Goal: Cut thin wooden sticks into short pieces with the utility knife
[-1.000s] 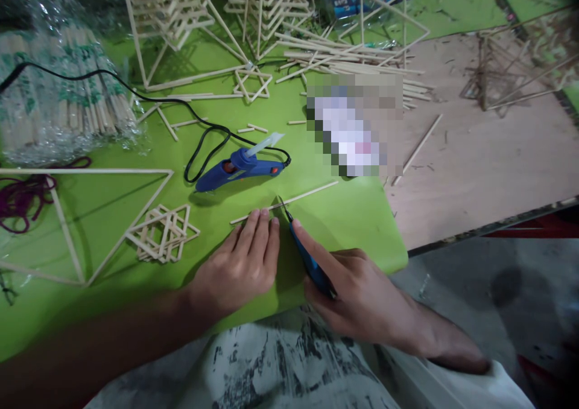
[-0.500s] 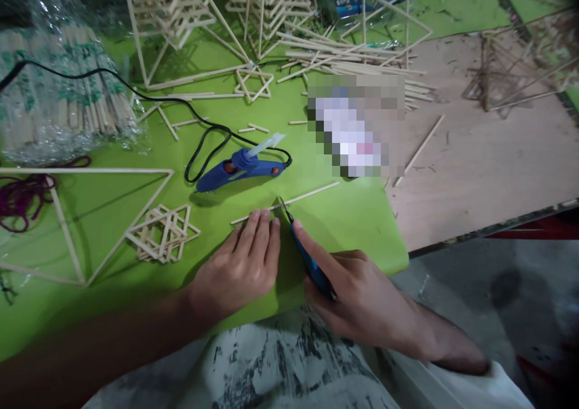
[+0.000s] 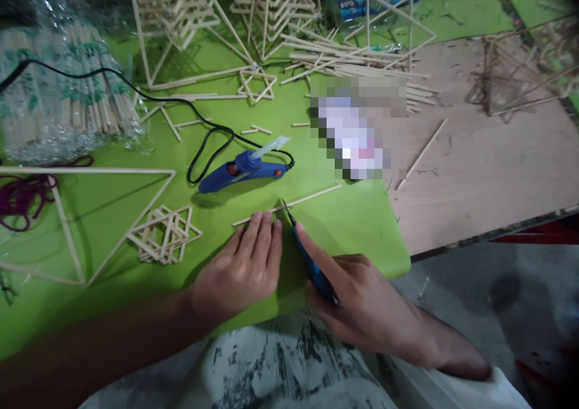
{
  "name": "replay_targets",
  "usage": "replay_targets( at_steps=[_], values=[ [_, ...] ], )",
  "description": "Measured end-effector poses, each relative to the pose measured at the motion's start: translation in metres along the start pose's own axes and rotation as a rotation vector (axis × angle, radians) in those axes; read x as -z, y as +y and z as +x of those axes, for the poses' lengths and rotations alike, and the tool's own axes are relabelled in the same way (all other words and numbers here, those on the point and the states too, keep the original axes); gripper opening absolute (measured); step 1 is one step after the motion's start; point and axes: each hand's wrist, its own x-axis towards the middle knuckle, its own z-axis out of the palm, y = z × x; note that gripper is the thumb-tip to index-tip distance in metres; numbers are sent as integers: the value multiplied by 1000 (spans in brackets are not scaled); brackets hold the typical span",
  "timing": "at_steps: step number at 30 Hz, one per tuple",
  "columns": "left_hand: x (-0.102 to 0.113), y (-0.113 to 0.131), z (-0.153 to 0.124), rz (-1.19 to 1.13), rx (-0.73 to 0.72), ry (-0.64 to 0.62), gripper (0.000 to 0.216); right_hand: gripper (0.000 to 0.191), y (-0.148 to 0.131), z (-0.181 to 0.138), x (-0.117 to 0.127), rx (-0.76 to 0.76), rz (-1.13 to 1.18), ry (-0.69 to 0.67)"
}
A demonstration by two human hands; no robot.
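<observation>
A thin wooden stick (image 3: 316, 194) lies slantwise on the green table cover (image 3: 357, 228). My left hand (image 3: 246, 264) rests palm down, fingers stretched out side by side, the fingertips pressing the stick from the near side; its thumb is hidden. Wrapped in my right hand (image 3: 368, 303) is a craft knife (image 3: 312, 261) with a blue handle, my index finger laid along its top. The dark blade tip meets the stick just right of my left fingertips. Beyond the stick a blue glue gun (image 3: 242, 172) lies on its side, a clear glue stick poking out.
A small stick lattice (image 3: 167, 234) and a large triangular stick frame (image 3: 113, 240) sit left. Plastic-wrapped stick bundles (image 3: 67, 89) lie far left; a black cord (image 3: 158, 98) runs past them. Loose sticks (image 3: 348, 62) are piled behind a pixelated phone-shaped object (image 3: 350, 134). Layered stick structures (image 3: 271, 5) stand behind.
The whole view has shifted slightly. Both hands, the knife and the stick keep nearly the same positions relative to each other.
</observation>
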Motion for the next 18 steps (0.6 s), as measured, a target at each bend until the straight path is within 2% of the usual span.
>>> replay_targets(
  at_steps=[18],
  values=[
    [-2, 3, -2, -27, 16, -22, 36, 76, -7, 1, -4, -32, -27, -6]
  ],
)
